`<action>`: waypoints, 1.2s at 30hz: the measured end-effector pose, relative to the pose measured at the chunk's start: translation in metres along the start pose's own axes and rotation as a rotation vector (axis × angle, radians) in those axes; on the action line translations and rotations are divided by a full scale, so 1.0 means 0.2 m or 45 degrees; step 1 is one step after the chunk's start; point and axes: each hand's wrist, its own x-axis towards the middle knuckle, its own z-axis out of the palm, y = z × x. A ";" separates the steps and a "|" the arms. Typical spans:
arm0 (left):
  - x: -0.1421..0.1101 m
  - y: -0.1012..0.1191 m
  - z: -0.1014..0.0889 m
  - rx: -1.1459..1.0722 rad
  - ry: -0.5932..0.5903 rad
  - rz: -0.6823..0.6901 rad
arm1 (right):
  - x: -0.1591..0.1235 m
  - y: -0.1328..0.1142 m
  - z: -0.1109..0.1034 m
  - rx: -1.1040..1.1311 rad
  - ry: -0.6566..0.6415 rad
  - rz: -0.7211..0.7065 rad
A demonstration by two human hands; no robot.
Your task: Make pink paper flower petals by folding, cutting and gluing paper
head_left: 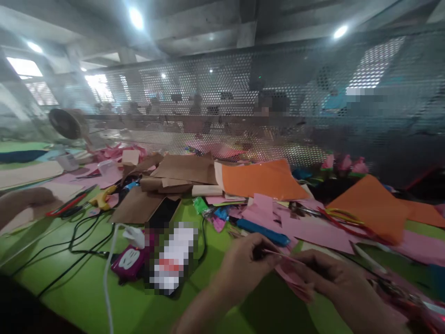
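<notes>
Both my hands meet over the front of the green table, right of centre. Between them is a small pink felt piece point(294, 278), with its edge pinched by the fingers on each side and the lower part hanging down. My left hand point(245, 262) is closed on its left edge, thumb and forefinger together. My right hand point(330, 276) grips the right edge. Just beyond the fingers lies a blue-handled tool point(264, 232) among pink felt sheets point(320, 234). The felt piece's exact shape is blurred.
Left of my hands are a phone point(175, 260), a purple power socket point(130, 262) and cables. Brown sheets point(184, 169) and orange sheets point(260, 178) are piled behind. A yellow glue gun point(103, 198) lies near another person's arm point(26, 204). A perforated screen point(222, 102) borders the table's back.
</notes>
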 end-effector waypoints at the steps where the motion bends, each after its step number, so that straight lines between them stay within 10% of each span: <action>1: 0.00 0.00 0.00 -0.005 0.003 -0.012 | 0.00 0.01 0.00 -0.004 0.015 0.001; 11: 0.03 -0.01 -0.01 -0.214 -0.050 -0.127 | -0.01 0.00 0.00 -0.009 0.044 0.007; 19: 0.05 0.06 -0.12 -0.448 0.211 -0.097 | 0.00 0.04 -0.14 -0.791 -0.079 -0.191; 30: 0.05 0.09 -0.24 -0.786 0.668 -0.027 | -0.05 0.02 0.00 -1.111 -0.138 -0.174; 36: 0.02 0.11 -0.21 -0.878 0.315 -0.059 | 0.08 -0.05 0.11 -0.934 0.023 -0.383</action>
